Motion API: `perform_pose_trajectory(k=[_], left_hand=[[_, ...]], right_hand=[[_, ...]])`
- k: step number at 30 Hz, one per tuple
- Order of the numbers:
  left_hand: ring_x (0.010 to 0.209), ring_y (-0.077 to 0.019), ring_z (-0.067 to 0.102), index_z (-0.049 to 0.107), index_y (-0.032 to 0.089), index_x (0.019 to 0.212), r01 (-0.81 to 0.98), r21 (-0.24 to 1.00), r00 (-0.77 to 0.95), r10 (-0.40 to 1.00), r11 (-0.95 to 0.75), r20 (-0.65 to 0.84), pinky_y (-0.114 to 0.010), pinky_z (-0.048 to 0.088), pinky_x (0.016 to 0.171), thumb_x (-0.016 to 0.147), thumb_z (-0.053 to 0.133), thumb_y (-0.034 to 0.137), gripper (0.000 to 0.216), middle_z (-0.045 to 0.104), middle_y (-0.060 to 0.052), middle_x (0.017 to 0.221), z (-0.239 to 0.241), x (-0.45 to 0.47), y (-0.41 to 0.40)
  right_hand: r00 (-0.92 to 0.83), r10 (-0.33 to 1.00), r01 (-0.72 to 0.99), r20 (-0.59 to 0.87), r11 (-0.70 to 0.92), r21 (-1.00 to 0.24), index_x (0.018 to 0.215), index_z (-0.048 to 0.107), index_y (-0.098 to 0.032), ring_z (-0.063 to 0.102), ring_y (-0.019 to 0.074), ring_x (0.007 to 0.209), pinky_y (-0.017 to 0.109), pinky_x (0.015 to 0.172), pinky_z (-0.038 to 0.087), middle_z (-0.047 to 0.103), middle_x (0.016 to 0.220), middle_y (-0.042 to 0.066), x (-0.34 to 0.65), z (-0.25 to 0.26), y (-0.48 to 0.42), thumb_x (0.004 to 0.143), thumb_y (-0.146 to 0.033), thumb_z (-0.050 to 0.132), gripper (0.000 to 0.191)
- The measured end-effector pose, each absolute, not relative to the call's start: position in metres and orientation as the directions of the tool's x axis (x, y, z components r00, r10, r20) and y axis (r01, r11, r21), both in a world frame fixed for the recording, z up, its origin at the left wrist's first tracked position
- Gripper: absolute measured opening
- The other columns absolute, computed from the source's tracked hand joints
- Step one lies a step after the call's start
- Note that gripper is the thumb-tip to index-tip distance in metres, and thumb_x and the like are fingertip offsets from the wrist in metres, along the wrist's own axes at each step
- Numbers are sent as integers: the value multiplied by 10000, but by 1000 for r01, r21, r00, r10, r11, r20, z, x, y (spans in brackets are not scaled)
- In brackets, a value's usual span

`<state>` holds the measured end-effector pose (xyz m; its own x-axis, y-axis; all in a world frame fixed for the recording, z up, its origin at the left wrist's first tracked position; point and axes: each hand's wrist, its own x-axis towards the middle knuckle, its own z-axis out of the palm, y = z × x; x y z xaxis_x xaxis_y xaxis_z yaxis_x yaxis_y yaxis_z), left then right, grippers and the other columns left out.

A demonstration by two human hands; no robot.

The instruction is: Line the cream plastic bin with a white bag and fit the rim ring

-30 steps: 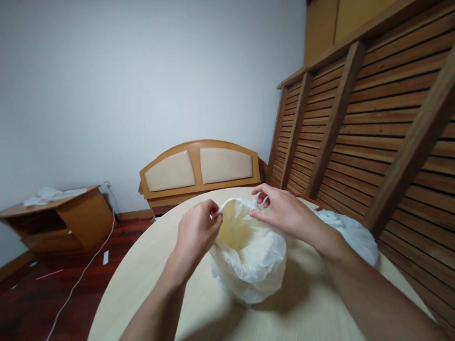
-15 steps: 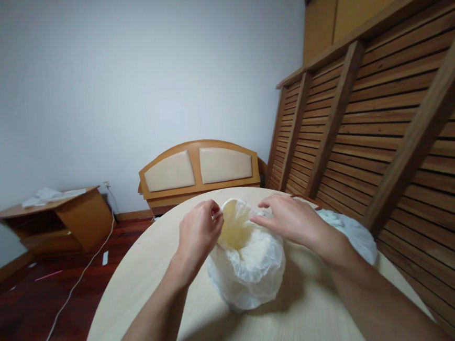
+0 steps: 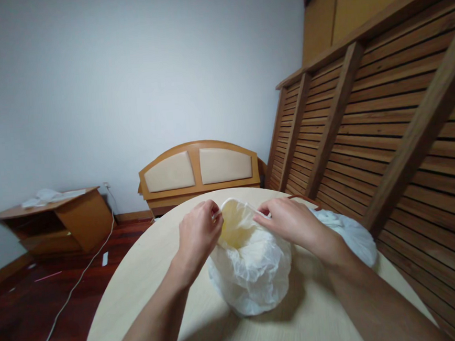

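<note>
Closing since the earlier frame, the bare right hand (image 3: 288, 218) is now pinching the far-right rim of a round, crinkled white plastic bag (image 3: 255, 278) between thumb and fingers, which were standing apart half a second ago. Opposite it, the bare left hand (image 3: 200, 228) is pinching the far-left rim. The bag is standing open-mouthed on a round, pale wood-grain tabletop (image 3: 142, 293), showing a yellowish inside and casting shadows. A second, flatter white plastic bag (image 3: 355, 239) is lying near the table's right edge. Beyond, an arched wooden headboard with two cream panels (image 3: 197, 165) is standing before a plain white wall (image 3: 144, 66); a brown slatted wooden frame (image 3: 366, 128) is leaning on the right; a low wooden cabinet (image 3: 87, 218) is standing on dark reddish floorboards (image 3: 18, 318), a white cable (image 3: 70, 298) trailing beside it.
</note>
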<state>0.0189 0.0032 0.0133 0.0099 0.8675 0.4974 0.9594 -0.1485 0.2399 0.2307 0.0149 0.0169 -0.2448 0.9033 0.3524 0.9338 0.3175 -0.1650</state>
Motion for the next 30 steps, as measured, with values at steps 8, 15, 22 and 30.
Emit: perform_pose_trajectory(k=[8, 15, 22, 30], left_hand=[[826, -196, 660, 646, 231, 891, 948, 255, 41, 868, -191, 496, -273, 381, 665, 888, 596, 256, 56, 741, -28, 942, 18, 23, -2], [828, -192, 658, 652, 229, 899, 948, 256, 39, 865, -190, 500, -271, 392, 676, 892, 606, 253, 52, 739, -25, 944, 19, 24, -3], [804, -178, 648, 658, 229, 887, 943, 231, 93, 855, -241, 511, -265, 369, 653, 886, 612, 244, 48, 731, -19, 928, 20, 27, -4], [849, -199, 675, 678, 243, 928, 966, 201, 42, 866, -162, 498, -273, 384, 653, 898, 590, 252, 93, 750, -23, 983, 16, 26, 1]], right_hand=[[-271, 881, 913, 388, 363, -187, 1089, 742, -218, 701, 267, 1014, 301, 776, 465, 770, 1074, 92, 229, 17, 18, 929, -314, 603, 232], [-244, 909, 947, 339, 298, -117, 1138, 703, -205, 704, 306, 1018, 323, 745, 457, 764, 1074, 114, 227, 18, 11, 911, -352, 638, 278], [-219, 927, 971, 305, 238, -28, 1030, 673, -189, 718, 295, 942, 330, 715, 460, 758, 989, 117, 220, 13, 16, 912, -227, 588, 151], [-279, 778, 936, 562, 352, -22, 1065, 626, -160, 631, 279, 1058, 360, 876, 488, 681, 1088, 129, 207, 16, 6, 923, -161, 578, 150]])
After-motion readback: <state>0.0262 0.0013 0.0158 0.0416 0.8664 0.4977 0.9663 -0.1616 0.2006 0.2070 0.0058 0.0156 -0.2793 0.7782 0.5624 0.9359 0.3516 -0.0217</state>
